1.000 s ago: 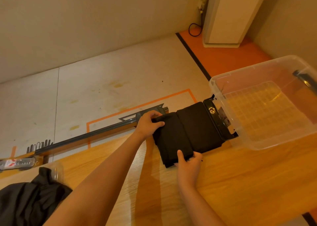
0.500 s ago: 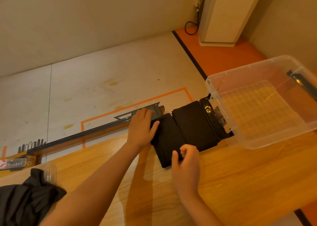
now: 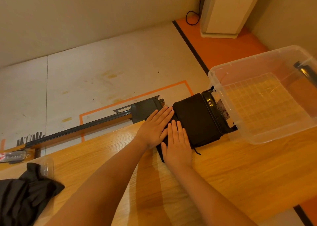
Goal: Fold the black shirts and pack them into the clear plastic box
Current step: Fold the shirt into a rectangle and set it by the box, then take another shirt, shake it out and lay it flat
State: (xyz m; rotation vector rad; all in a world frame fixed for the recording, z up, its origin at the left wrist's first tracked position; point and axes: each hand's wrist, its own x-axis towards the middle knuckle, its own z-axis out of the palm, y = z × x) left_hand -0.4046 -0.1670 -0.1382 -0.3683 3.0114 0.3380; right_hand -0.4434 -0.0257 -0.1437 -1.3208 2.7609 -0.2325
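A folded black shirt (image 3: 195, 121) lies on the wooden table (image 3: 223, 177) near its far edge. My left hand (image 3: 155, 127) lies flat on the shirt's left part with straight fingers. My right hand (image 3: 178, 144) presses flat beside it on the near left corner. The clear plastic box (image 3: 221, 81) stands to the right, with nothing in it, its near corner close to the shirt. A heap of unfolded black shirts (image 3: 22, 194) lies at the table's left front.
A black device (image 3: 214, 110) sits between the folded shirt and the box. A dark rail (image 3: 77, 129) runs along the table's far edge. A clear plastic cup (image 3: 46, 167) rests by the heap. Beyond the table are the floor with orange tape and a white cabinet (image 3: 226, 9).
Both hands let go of the shirt's edges and moved onto its top, now lying flat side by side. The shirt's left part has been folded over and pressed down.
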